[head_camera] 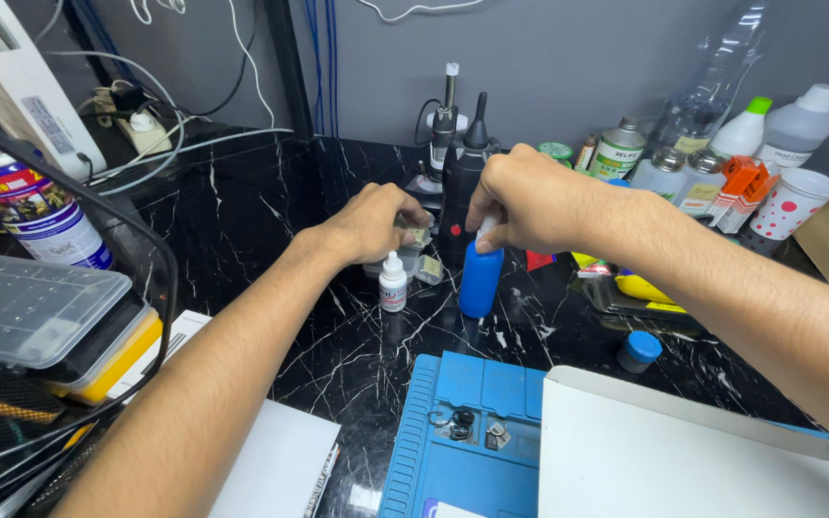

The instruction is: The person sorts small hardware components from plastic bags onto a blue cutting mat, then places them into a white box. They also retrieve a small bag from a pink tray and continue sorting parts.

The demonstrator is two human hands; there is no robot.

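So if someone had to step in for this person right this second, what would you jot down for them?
Right hand: closed over the top of the blue bottle, which stands upright on the black marble table.
Left hand: fingers curled on a small clear container, just behind the small white dropper bottle.
A blue cap lies loose to the right; whether it belongs to the blue bottle cannot be told.
Small metal parts lie on the blue work mat in front.
Done: bottle and container are in hand.
Left: the parts on the mat look untouched.
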